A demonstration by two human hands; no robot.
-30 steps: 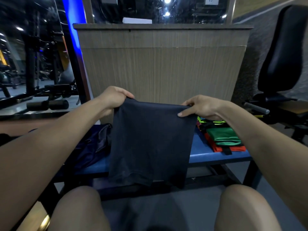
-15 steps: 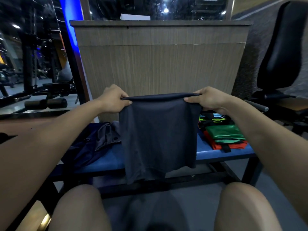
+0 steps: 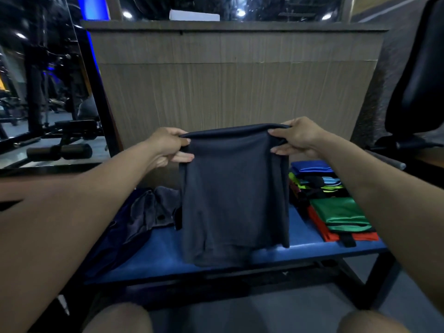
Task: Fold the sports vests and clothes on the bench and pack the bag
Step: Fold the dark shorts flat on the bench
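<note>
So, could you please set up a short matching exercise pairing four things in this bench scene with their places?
Things:
1. dark garment
2. green vest
3. crumpled navy clothes
4. white box

Places:
A. on the wooden counter's top
B. on the folded pile, bench's right
C. held up by both hands
D. heaped on the bench's left

Pairs: 1-C, 2-B, 3-D, 4-A

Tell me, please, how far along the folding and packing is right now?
Done: a stack of folded vests lies on the bench. In hand: the left hand and right hand hold up a dark garment. Left: crumpled dark clothes; no packing visible.
</note>
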